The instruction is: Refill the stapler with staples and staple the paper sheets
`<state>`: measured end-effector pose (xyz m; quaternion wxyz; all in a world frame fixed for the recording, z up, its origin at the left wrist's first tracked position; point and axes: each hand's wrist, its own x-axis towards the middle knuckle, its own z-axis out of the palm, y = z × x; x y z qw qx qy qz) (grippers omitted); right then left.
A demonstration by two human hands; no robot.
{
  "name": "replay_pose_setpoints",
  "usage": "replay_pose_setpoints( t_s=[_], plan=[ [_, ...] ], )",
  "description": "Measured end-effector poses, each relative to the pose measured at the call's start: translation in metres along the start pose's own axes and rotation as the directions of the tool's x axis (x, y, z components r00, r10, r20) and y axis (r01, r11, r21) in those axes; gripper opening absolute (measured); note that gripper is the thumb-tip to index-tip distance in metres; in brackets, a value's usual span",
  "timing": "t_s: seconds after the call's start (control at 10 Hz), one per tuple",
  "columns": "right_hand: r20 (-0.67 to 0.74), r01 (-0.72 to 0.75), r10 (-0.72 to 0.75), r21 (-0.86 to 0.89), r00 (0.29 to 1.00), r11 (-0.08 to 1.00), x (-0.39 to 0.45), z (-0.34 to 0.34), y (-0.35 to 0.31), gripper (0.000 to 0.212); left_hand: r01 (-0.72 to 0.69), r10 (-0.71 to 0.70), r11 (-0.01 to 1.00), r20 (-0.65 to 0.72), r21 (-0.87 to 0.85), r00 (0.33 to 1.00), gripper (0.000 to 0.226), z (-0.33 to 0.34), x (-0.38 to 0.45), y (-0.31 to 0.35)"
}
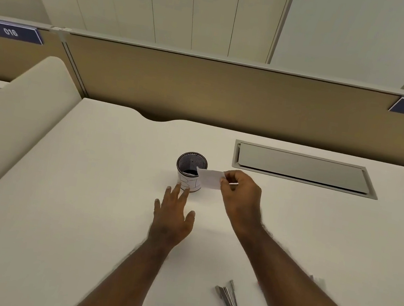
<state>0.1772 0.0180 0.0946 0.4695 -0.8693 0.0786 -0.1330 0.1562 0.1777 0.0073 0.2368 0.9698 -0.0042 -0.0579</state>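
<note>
A small white piece of paper (209,178) is pinched between the thumb and fingers of my right hand (240,198), held just right of the rim of a mesh pen cup (190,170) in the middle of the white desk (83,200). My left hand (173,215) is flat with its fingers spread and straight, the fingertips reaching the base of the cup. A silver stapler (230,304) lies on the desk near the front, between my forearms, its top swung open in a narrow V.
A closed grey cable hatch (303,168) is set into the desk at the back right. A tan partition (230,96) runs along the desk's far edge, with number plates 016 and 017. A rounded white divider (12,119) borders the left side.
</note>
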Motion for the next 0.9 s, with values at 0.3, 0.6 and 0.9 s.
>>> replay_pose_setpoints(
  t_s=[0.3, 0.6, 0.9],
  plan=[
    [0.094, 0.202, -0.185, -0.224, 0.978, 0.953, 0.036, 0.047, -0.002, 0.021, -0.053, 0.050, 0.956, 0.018, 0.287, 0.999, 0.068, 0.036, 0.014, -0.024],
    [0.283, 0.407, -0.314, -0.388, 0.906, 0.827, 0.052, 0.073, -0.002, 0.024, -0.097, 0.103, 0.936, 0.001, 0.337, 0.995, 0.064, 0.056, 0.022, -0.033],
    [0.377, 0.486, -0.307, -0.649, 0.874, 0.585, 0.054, 0.087, 0.010, 0.028, -0.132, 0.176, 0.941, -0.115, 0.312, 0.978, 0.062, 0.071, 0.027, -0.041]
  ],
)
